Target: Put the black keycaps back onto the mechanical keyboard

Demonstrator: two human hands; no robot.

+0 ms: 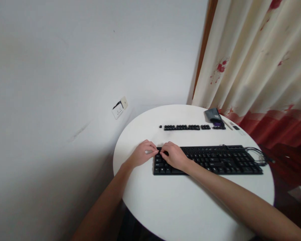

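A black keyboard (215,160) lies flat on the round white table. At its upper left corner, my left hand (144,152) has thumb and forefinger closed together. My right hand (174,155) bends over the left keys, its fingertips pinched close beside those of the left. Whatever small thing the fingertips hold or press there is too small and hidden to make out. Behind the keyboard runs a row of loose black keycaps (182,127), with a single keycap (160,126) apart at its left end.
The round white table (150,207) stands against a wall with a socket (117,111). A dark grey pouch (212,115) lies at the back right, beside a thin pale stick (227,125) and a small dark piece (236,128). A coiled cable (257,154) sits right of the keyboard. Curtains (253,67) hang behind.
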